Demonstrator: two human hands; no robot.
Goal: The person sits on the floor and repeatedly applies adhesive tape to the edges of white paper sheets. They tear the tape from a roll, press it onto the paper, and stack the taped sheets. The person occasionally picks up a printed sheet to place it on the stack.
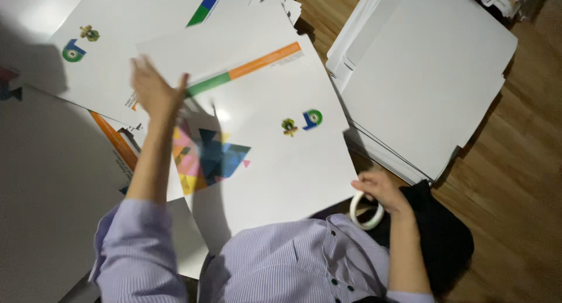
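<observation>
The left hand (153, 92) (fingers spread) rested on the large printed sheet (275, 157) at 10 o'clock. The right hand (381, 189), at 4 o'clock, was clamped on a tape roll (366, 214).

The big sheet (275, 162) is white, with an orange and green stripe, a patch of blue, pink and yellow triangles, and a small blue and green mark. The stack of paper (427, 81) is plain white. The ring of tape (366, 212) is whitish. The shirt (293, 262) is lilac with fine stripes, the floor (521, 180) brown wood.
</observation>
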